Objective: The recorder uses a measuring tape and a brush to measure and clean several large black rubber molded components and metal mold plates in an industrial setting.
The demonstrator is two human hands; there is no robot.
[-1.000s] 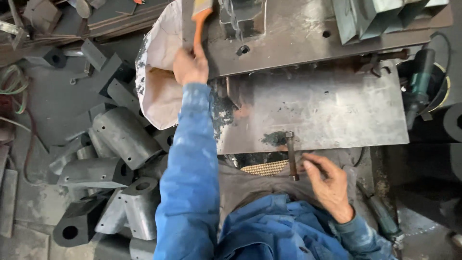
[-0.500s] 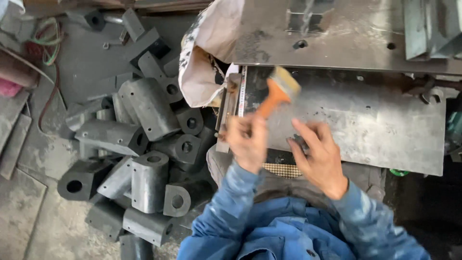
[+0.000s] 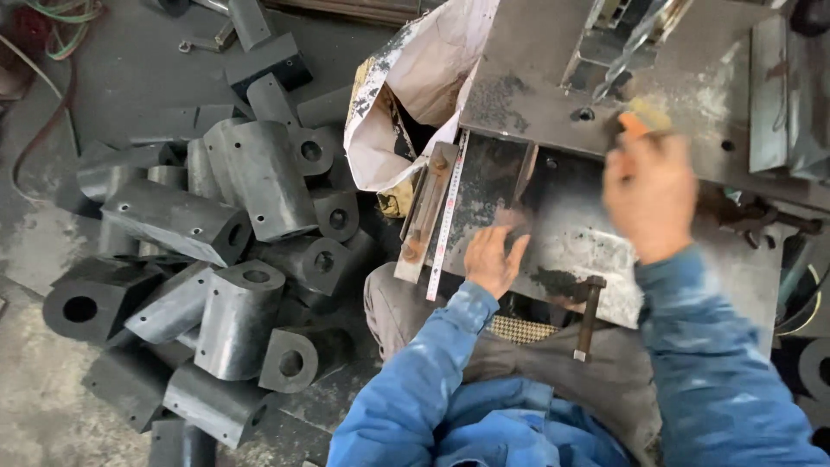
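My right hand (image 3: 650,201) is closed around a brush with an orange handle (image 3: 634,126), raised over the upper steel plate (image 3: 527,95); hand and brush are motion-blurred. Spread flat, my left hand (image 3: 493,259) rests on the lower grey steel plate (image 3: 571,238) near its left edge, holding nothing. Dark dust lies on the plate between the hands. A T-shaped metal bolt (image 3: 588,318) hangs over the plate's near edge, just right of my left hand.
A steel ruler (image 3: 445,227) and a rusty flat bar (image 3: 422,216) lie along the plate's left side. Behind them stands an open white sack (image 3: 415,95). Several dark metal blocks with holes (image 3: 233,259) are piled on the floor at left.
The brush has passed from my left hand to my right, which lifted it toward the upper plate. My left hand dropped flat onto the lower plate. The camera view shifted right.
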